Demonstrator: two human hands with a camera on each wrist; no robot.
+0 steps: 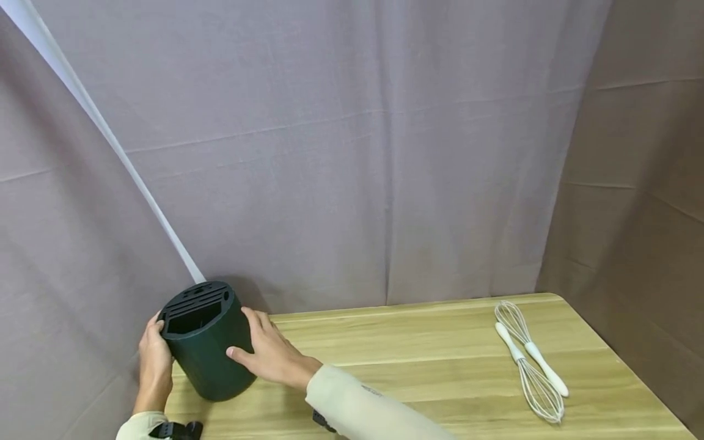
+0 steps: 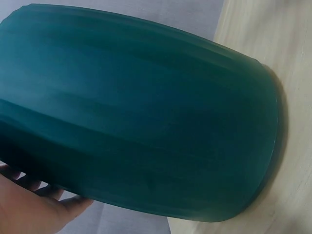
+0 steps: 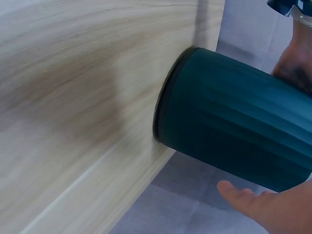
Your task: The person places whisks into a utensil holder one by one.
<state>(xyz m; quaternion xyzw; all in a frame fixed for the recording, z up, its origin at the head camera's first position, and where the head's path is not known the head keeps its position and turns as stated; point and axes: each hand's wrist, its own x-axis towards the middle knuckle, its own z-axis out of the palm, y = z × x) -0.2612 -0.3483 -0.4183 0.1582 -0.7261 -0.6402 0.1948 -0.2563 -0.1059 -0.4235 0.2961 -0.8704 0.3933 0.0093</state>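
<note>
Head view, green holder [image 1: 206, 360]: here it is, at the left of the wooden table [image 1: 407, 354], near the grey curtain [image 1: 330, 214], slotted top up and leaning as this camera sees it.
Head view, left hand [image 1: 155, 360]: grasping the holder's side, up by the rim.
Head view, right hand [image 1: 275, 354]: on the opposite side, thumb across the front, fingers extended loosely along the wall; how hard they press, I cannot tell.
Head view, two whisks [image 1: 530, 349]: white, lying head to tail, well apart over on the right.
Left wrist, green wall: it fills the picture! Left fingers bend in behind it, the bottom edge right by the wood.
Right wrist, dark base: facing the tabletop, shadow alongside; whether it touches all round, I cannot tell. The right thumb pokes straight out beside the wall.
Steadying it well: I'd call for even pressure from both sides, low and square, base flat before either hand lets go, fingertips clear of the underside.
</note>
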